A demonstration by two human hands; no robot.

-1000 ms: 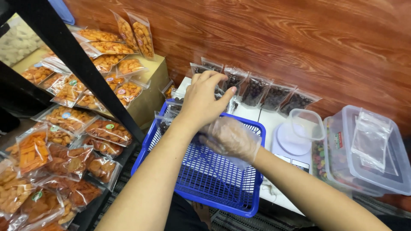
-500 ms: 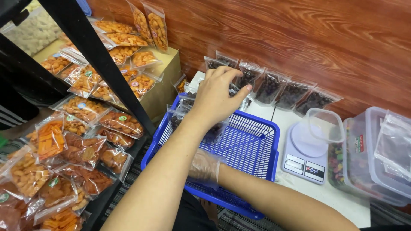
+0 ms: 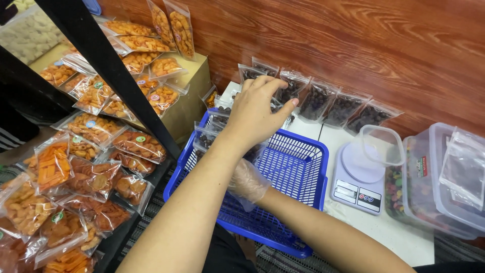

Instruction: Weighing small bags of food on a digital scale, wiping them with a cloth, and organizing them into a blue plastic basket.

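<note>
My left hand reaches across the blue plastic basket to its far left corner. Its fingers curl over the tops of small clear bags of dark round sweets standing there, and thumb and fingers pinch one of them. My right hand wears a thin clear plastic glove. It lies low inside the basket, partly hidden under my left forearm, so its fingers do not show. A row of similar filled bags leans against the wooden wall behind the basket.
A small white kitchen scale carries a clear empty tub. Clear lidded boxes with coloured sweets stand at the right. Bags of orange snacks fill a black rack at the left.
My gloved right hand has slid back and under my left forearm inside the basket. My left hand stays at the bags in the far corner.
</note>
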